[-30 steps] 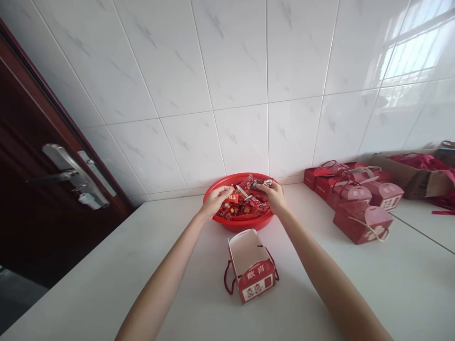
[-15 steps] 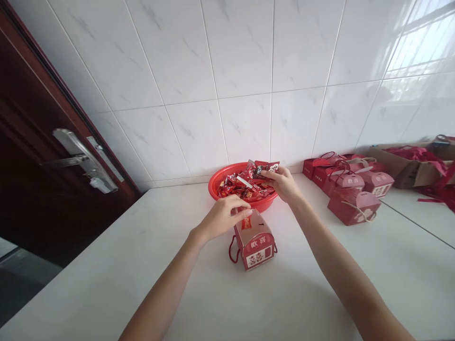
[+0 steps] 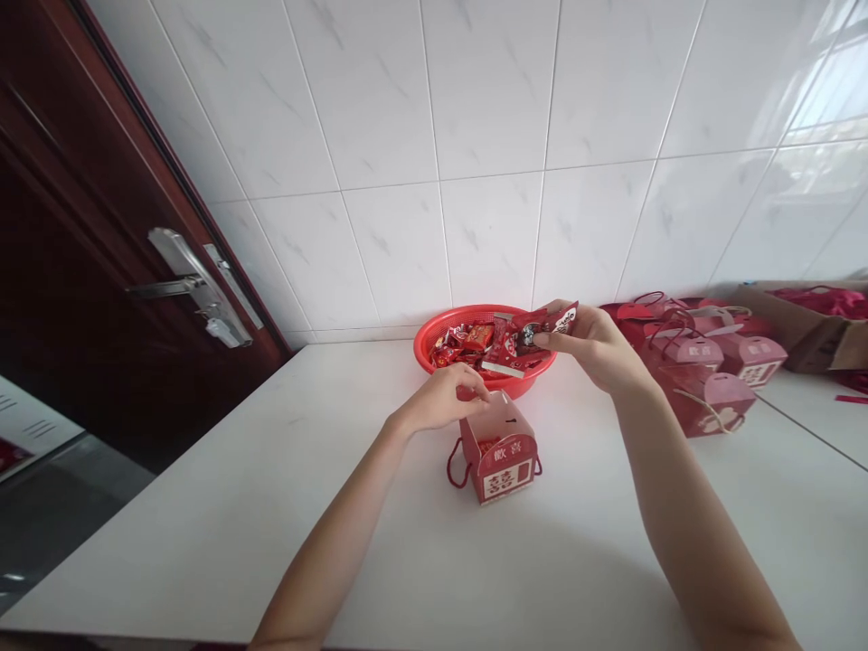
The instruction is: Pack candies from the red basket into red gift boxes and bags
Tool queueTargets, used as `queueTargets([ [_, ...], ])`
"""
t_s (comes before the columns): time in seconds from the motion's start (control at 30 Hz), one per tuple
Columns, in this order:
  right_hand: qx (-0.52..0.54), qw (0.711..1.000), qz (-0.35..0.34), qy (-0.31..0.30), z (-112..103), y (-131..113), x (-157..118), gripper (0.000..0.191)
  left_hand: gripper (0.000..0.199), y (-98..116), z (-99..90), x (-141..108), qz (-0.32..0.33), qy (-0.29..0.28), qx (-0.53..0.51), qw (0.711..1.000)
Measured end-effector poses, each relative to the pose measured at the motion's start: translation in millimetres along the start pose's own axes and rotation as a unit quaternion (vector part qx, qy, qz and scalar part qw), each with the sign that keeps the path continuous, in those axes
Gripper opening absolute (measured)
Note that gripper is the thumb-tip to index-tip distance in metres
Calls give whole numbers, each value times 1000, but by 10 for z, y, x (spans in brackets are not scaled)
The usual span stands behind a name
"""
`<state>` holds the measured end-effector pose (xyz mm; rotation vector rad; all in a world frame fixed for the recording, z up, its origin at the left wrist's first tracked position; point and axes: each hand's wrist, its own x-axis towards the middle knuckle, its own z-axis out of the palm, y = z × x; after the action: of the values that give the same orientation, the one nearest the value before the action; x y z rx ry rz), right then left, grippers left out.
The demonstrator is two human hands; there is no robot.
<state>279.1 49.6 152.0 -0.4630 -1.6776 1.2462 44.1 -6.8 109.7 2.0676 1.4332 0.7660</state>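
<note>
In the head view, my left hand (image 3: 451, 395) is at the upper left edge of a small red gift box (image 3: 507, 470), its curled fingers and thumb closed around the raised flap. The box top is open, with some red packets inside and dark red cord handles at its sides. My right hand (image 3: 597, 348) pinches a red candy packet (image 3: 561, 318) with white lettering and a dark picture. That packet is over the right side of a red plastic basket (image 3: 421, 348), which contains several red wrapped candies (image 3: 478, 337).
Several red gift boxes (image 3: 705, 398) with cord handles stand at the right against the tiled wall. Beyond them is a cardboard carton (image 3: 806, 339) with red cloth or ribbon. A dark red door (image 3: 88, 226) with a metal handle is on the left.
My right hand has drawn the candy packet up and right from the pile. A red packet visible at the box's flap earlier no longer shows there. The view has shifted left.
</note>
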Motion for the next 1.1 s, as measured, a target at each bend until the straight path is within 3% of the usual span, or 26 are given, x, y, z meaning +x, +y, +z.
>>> queueTargets([
  [0.1, -40, 999, 19, -19, 21, -48, -28, 23, 14, 8, -2, 45, -25, -33, -9, 999],
  [0.2, -81, 996, 30, -34, 34, -86, -53, 23, 14, 3, 7, 112, -46, -3, 25, 999],
  [0.4, -175, 984, 5, -35, 47, -72, -46, 20, 22, -28, -3, 217, 9, 22, 53, 998],
  [0.6, -256, 964, -8, -76, 195, 29, 8, 18, 11, -146, -65, 235, 12, -23, -16, 1000],
  [0.8, -307, 939, -7, -155, 284, 169, 34, 16, 17, -176, -146, 233, 23, -86, -127, 988],
  [1.1, -264, 958, 21, -112, 347, 222, 31, 11, 20, -227, -152, 248, 3, -92, -151, 984],
])
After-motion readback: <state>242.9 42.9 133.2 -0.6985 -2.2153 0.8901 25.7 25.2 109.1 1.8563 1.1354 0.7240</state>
